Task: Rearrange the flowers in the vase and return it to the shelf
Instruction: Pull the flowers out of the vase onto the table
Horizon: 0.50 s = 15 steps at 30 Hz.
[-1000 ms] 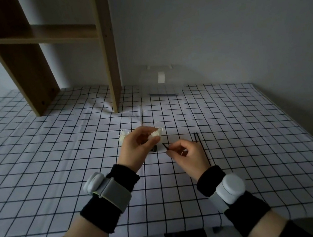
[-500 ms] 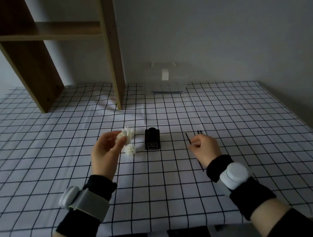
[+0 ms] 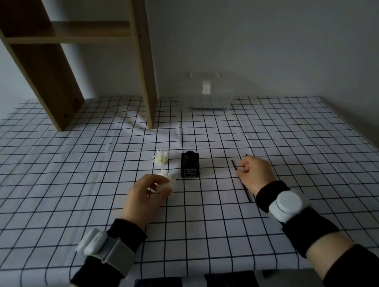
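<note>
A small black square vase (image 3: 190,167) stands upright on the checked tablecloth, holding no flowers. A white flower head (image 3: 161,159) lies on the cloth just left of the vase. My left hand (image 3: 143,201) is low over the cloth, left and in front of the vase, with its fingers closed on a second white flower head (image 3: 168,184). My right hand (image 3: 256,175) rests to the right of the vase, pinching thin black stems (image 3: 241,178) that lie on the cloth and run under the hand.
A wooden shelf unit (image 3: 57,64) stands at the back left, with its right post (image 3: 147,76) on the cloth. A clear plastic box (image 3: 206,95) sits against the back wall. The table's front edge (image 3: 200,273) is close to my body.
My left hand has set one white flower head down left of the vase and has moved nearer with the other. My right hand has lowered the black stems to the cloth.
</note>
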Motion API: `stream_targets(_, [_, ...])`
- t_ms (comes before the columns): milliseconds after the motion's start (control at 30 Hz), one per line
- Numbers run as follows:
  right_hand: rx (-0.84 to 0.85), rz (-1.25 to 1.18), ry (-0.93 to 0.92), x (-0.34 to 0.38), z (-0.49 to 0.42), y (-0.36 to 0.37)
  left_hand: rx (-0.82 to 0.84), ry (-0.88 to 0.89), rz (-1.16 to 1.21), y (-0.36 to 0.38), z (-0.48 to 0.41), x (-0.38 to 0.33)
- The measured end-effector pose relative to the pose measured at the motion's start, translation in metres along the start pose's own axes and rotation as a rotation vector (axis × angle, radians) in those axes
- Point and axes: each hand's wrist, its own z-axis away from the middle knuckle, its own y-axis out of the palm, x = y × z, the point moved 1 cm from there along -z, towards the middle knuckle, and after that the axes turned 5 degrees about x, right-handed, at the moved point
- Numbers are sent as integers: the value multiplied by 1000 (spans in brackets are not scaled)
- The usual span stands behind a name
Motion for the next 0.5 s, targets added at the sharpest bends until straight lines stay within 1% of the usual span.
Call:
stream_targets(100, [-5, -3, -3, 0, 0, -1, -14, -14, -45, 3, -6, 2])
stream_targets(267, [-16, -9, -10, -1, 1, -4, -70, -65, -12, -2, -13, 12])
stream_targets(500, [18, -47, 14, -1, -3, -9, -42, -113, 14, -9, -22, 18])
